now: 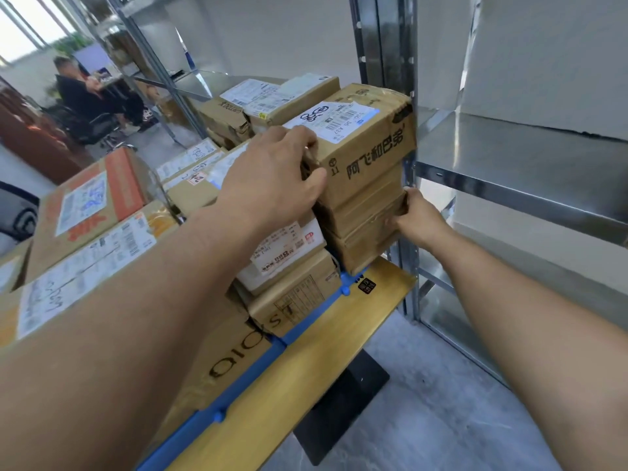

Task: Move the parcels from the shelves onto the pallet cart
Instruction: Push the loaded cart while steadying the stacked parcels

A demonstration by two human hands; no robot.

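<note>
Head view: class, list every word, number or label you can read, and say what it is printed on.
"阿飞和巴弟", upside down: side of the top carton.
"D5 A37": shipping label on its top.
"8斤": white label on a lower parcel.
Other labels and handwriting: too blurred to read.

bright daylight, window [20, 25] upper left | soft focus | edges warped

Bare L hand [272, 178] & R hand [421, 220], bare forearms [142, 300] to frame edge
</note>
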